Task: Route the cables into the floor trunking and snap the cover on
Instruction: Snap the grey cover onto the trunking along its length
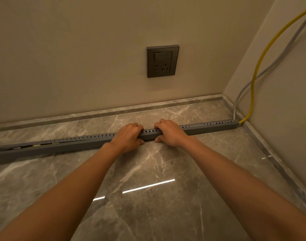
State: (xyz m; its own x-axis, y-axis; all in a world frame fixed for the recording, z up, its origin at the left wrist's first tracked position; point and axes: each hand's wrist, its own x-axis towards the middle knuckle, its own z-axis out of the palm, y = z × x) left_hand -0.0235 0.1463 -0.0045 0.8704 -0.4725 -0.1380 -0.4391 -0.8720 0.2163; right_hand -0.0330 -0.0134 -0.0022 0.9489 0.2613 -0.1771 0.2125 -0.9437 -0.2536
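**Pushing the cover down**

Close to us is the shiny floor [148,171]. On it lies the long grey trunking [61,149], a little way out from the wall. Our left hand [127,136] and right hand [171,133] sit near each other at its middle. Both are curled round it, fingers over the top and thumbs on the near side.

To the left the cover [70,141] looks not snapped in, and bits of cable peek out. If we press hard there, a cable could get pinched. The trunking could also slide, as the floor looks slick.

Far off in the corner, the yellow cable [253,80] and grey cable [242,91] come down into its end.
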